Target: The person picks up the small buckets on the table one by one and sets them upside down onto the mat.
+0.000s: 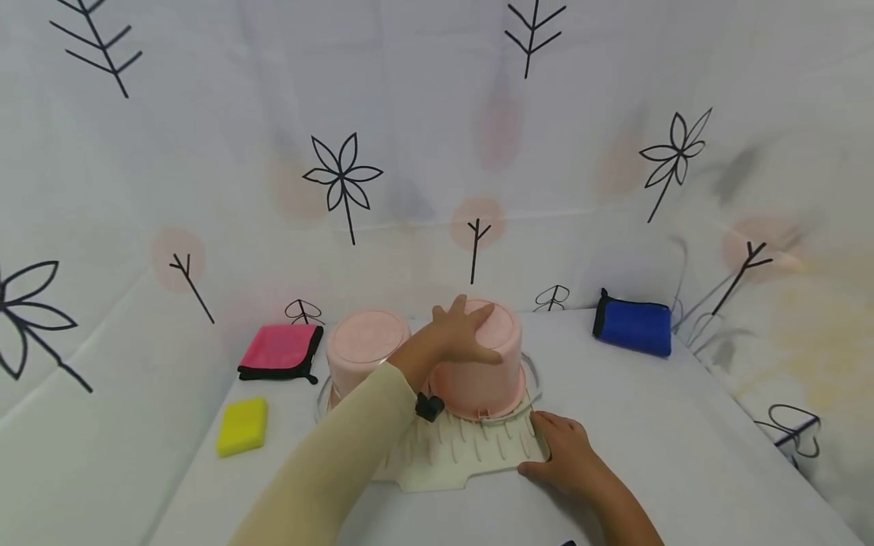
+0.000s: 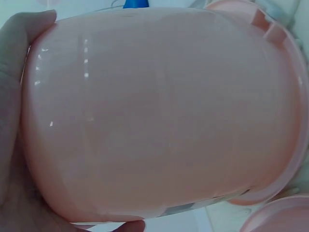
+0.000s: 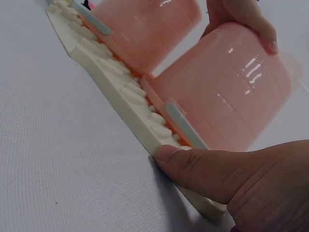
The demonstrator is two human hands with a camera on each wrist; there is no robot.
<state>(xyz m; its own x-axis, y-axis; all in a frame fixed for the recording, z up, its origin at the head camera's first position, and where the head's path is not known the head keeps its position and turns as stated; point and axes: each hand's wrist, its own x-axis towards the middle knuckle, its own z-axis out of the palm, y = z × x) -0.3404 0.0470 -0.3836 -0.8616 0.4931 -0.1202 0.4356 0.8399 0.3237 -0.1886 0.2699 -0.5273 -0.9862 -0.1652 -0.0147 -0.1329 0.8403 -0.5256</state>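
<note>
Two pink plastic buckets with pale grey handles stand upside down on a cream ridged draining board (image 1: pixel 437 455). My left hand (image 1: pixel 460 334) spans the upturned base of the right bucket (image 1: pixel 478 383), fingers spread. In the left wrist view, its thumb (image 2: pixel 29 29) and a fingertip hook over opposite sides of that base. The left bucket (image 1: pixel 365 341) stands beside it, partly behind my left forearm. At the board's right end, my right hand (image 1: pixel 563 455) grips the edge. Its thumb (image 3: pixel 203 169) lies along the rim in the right wrist view; the other fingers are hidden there.
A yellow sponge (image 1: pixel 242 427) lies left of the board. Behind it is a pink pouch (image 1: pixel 281 350) with black trim. A blue pouch (image 1: pixel 633 326) sits at the back right. White patterned cloth (image 1: pixel 423 152) hangs behind the white table (image 1: pixel 655 425).
</note>
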